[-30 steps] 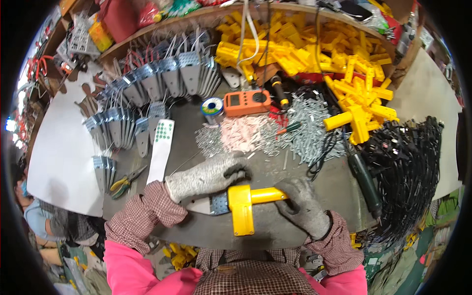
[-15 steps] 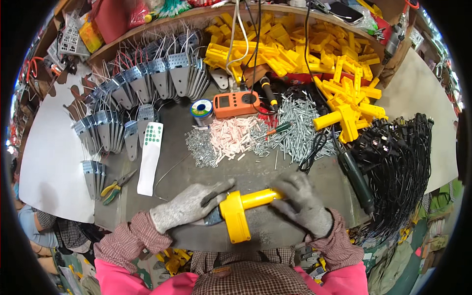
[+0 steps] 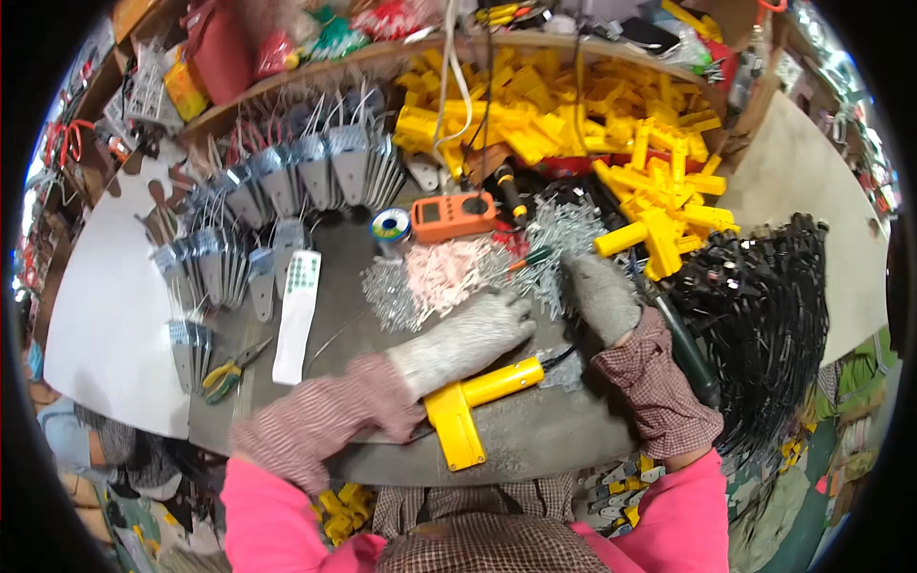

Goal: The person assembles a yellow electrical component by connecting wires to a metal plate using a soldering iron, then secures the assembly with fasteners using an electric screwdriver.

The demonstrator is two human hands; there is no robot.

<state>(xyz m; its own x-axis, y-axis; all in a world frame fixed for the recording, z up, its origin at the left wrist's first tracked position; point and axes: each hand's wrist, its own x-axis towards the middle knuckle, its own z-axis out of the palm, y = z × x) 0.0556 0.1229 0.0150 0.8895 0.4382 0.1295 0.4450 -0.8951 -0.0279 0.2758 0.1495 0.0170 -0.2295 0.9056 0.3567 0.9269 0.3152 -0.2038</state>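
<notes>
A yellow T-shaped plastic housing (image 3: 460, 439) lies on the dark work surface in front of me, with a black cord leaving the right end of its handle. Just beyond it, my left hand (image 3: 468, 339), in a grey-white glove, is curled near the pale pink tubes (image 3: 449, 272); whatever its fingers hold is hidden. My gloved right hand (image 3: 604, 296) reaches to the near right edge of a heap of silver screws (image 3: 564, 234), its fingers pressed together. What they pinch, if anything, cannot be made out. Neither hand grips the housing.
Metal plates (image 3: 277, 177) with white wires stand in rows at the left, near pliers (image 3: 229, 372) and a white label strip (image 3: 296, 325). At the back are an orange meter (image 3: 454, 216), a solder spool (image 3: 390, 229) and yellow housings (image 3: 544, 115). Black cords (image 3: 764, 306) are heaped at right.
Both hands have let go of the yellow housing, which now lies on the surface. My left hand has moved right and away from me; my right hand has gone forward to the screws.
</notes>
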